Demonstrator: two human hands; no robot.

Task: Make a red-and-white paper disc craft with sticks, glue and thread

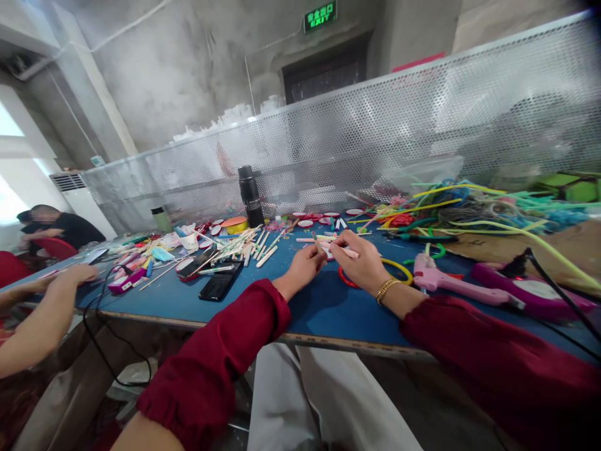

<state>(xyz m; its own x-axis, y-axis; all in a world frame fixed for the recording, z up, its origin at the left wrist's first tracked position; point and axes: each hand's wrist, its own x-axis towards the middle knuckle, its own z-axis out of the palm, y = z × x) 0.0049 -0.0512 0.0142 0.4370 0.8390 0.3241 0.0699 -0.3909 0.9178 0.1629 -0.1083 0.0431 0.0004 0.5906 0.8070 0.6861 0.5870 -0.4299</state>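
Note:
My left hand (304, 268) is closed in a pinch on a small narrow stick (315, 237) that points up, with a greenish tip. Close beside it, my right hand (361, 260) is wrapped round a pale pen (351, 253), its front end turned toward the stick. Whether the pen touches the stick is too small to tell. Under and behind my right hand lie a yellow ring (401, 269) and a red ring (346, 279). Several caps and markers (339, 224) sit just beyond the hands on the blue table (328, 313).
Wooden sticks (267, 255), a black phone (218, 285) and a black bottle (251, 197) stand or lie left of centre. To the right are a pink glue gun (460, 285), a purple device (526, 288) with a cable, and tangled coloured strips (469, 203). A co-worker's arm (51, 307) rests at left.

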